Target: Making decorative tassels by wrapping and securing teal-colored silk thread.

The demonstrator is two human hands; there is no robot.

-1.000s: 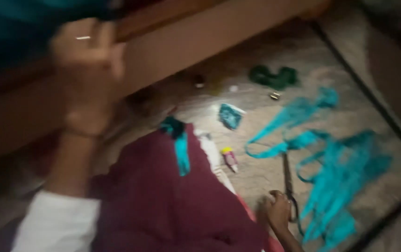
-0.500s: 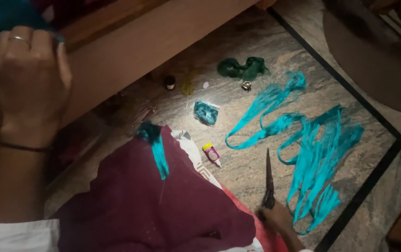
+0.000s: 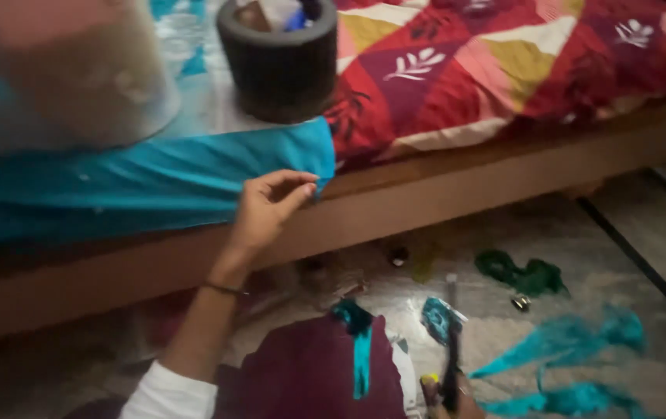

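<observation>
Pinching: left hand (image 3: 267, 208) has thumb and forefinger closed on the corner of the teal cloth (image 3: 139, 182), where it hangs over the bed edge.
Left grip: shut on the cloth corner, the other fingers curled loosely; a dark band sits on the wrist.
Right grip: right hand (image 3: 457, 397), mostly cut off by the lower frame edge, is wrapped around the handles of the scissors (image 3: 451, 349), blades upright; blades look closed, though blur leaves that uncertain.
Cloth position: spread flat along the bed, under a dark round container (image 3: 278, 58) and a blurred pale object at upper left; a patchwork bedspread (image 3: 519, 66) lies beside it to the right.
Bed frame: wooden rail (image 3: 457, 194) runs just below the pinched corner.
Floor: teal strips (image 3: 573, 365) already cut and lying loose near the scissors; a small teal scrap (image 3: 437, 316), a green scrap (image 3: 523, 273) and a maroon cloth (image 3: 309, 372) with a teal strip (image 3: 358, 341) on it.
Progress, as judged: several strips done; the large piece on the bed looks uncut at this corner, scissors well apart from it.
</observation>
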